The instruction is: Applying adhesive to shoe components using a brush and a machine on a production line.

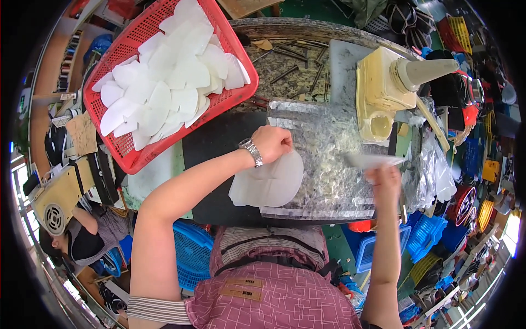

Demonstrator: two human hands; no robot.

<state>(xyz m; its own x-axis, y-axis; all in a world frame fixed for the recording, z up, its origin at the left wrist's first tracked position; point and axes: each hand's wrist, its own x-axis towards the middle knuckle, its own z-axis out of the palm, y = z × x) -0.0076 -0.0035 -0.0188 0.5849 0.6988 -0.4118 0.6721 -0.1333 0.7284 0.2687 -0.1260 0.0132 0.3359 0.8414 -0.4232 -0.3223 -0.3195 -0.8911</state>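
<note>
My left hand (272, 143), with a metal watch at the wrist, has its fingers closed at the top edge of several rounded, translucent white pieces (267, 183). These pieces overlap in a fan at the near edge of the work board, partly over a black mat (211, 156). To the right, my right hand (386, 180) is raised over the smeared plastic-covered board (329, 175). Its fingers grip a thin, pale, blade-like piece (368, 160) that is smeared by motion, so its exact kind does not show.
A red basket (130, 162) heaped with white pieces (164, 82) stands at the far left. A cream glue container (386, 82) with a cone-shaped nozzle stands at the far right. Metal rods (293, 54) lie at the back. Someone else (98, 233) sits at the left.
</note>
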